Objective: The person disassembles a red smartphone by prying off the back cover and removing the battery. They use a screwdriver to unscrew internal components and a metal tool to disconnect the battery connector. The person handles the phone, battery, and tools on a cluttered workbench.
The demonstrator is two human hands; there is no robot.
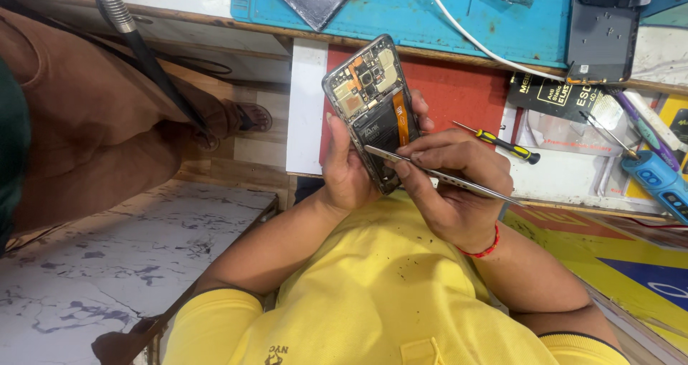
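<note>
Behind the gripping left hand (pixel 346 166), opened phone (pixel 374 107) half hidden; right hand (pixel 450 193) pinching tweezers (pixel 437 175).

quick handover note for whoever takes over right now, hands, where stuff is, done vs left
Left hand: holds the opened phone upright above the lap, back cover off, board and battery exposed.
Right hand: fingers grip metal tweezers, tip resting at the phone's lower middle, beside the orange flex cable.
On the bench: yellow-handled screwdriver, blue electric screwdriver, dark phone frame on the blue mat.
Done: back removed.
Left: work inside the phone; what the tweezers touch is too small to tell.
</note>
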